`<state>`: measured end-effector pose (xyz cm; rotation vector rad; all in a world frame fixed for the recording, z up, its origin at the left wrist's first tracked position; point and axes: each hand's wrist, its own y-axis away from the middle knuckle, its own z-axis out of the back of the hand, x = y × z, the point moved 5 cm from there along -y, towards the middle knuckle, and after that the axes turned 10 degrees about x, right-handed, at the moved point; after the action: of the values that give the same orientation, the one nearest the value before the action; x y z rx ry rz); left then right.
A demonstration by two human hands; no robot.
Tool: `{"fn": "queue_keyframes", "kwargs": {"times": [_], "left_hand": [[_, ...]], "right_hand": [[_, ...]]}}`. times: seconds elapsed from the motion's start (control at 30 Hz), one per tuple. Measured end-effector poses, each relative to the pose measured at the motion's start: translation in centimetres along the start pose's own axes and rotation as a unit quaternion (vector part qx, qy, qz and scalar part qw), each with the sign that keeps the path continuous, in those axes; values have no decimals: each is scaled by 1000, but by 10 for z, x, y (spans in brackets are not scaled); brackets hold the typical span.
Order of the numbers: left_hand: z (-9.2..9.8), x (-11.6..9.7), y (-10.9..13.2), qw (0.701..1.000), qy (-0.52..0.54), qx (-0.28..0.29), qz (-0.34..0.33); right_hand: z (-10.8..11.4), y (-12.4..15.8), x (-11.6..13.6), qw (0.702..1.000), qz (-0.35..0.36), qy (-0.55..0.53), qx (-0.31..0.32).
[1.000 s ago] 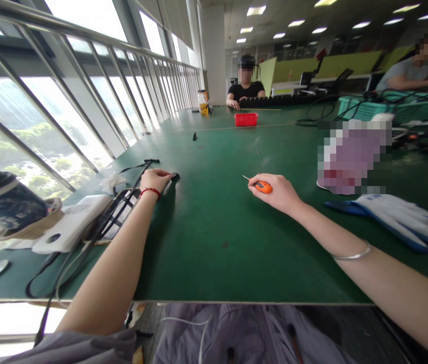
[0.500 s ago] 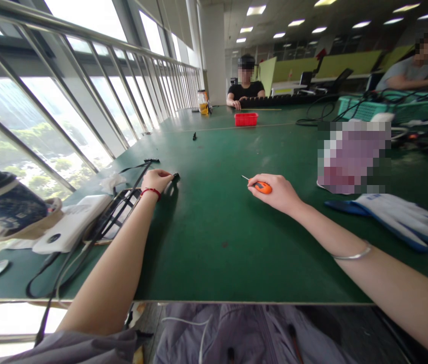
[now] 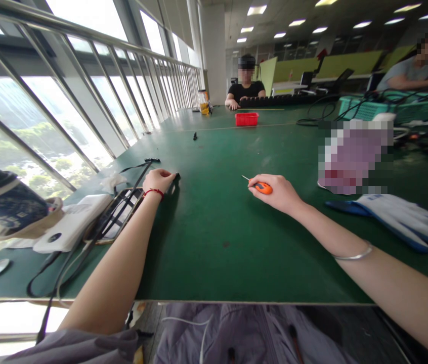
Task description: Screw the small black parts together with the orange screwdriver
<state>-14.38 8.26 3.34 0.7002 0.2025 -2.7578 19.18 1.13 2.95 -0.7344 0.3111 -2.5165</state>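
My left hand [image 3: 158, 180] is closed in a pinch on a small black part [image 3: 177, 177], just above or on the green table [image 3: 214, 222]; the fingers hide most of it, so its kind does not show. In my right hand [image 3: 277, 193] is a screwdriver [image 3: 262, 187] with an orange and grey handle. Its short metal tip points left and away from me. A wide gap of table lies between the two hands. Farther off, another small black piece [image 3: 195, 136] rests on the table.
Left of my arm lie a white power bank [image 3: 72, 222], a phone-like device [image 3: 119, 222], cables and a dark cup [image 3: 5, 199]. To the right are a white and blue glove [image 3: 396, 217] and a teal basket [image 3: 407, 108]. A red tray [image 3: 247, 119] stands ahead, before a seated person.
My left hand has shifted very slightly to the right, with the small black part still pinched. The right hand and screwdriver look almost the same.
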Motion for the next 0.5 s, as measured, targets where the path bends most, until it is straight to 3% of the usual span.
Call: {"fn": "queue_keyframes", "kwargs": {"times": [0.5], "left_hand": [[-8,1,-4,1000,12,-20,9]], "right_hand": [[-1,0,1,1000,-3,2,10]]}}
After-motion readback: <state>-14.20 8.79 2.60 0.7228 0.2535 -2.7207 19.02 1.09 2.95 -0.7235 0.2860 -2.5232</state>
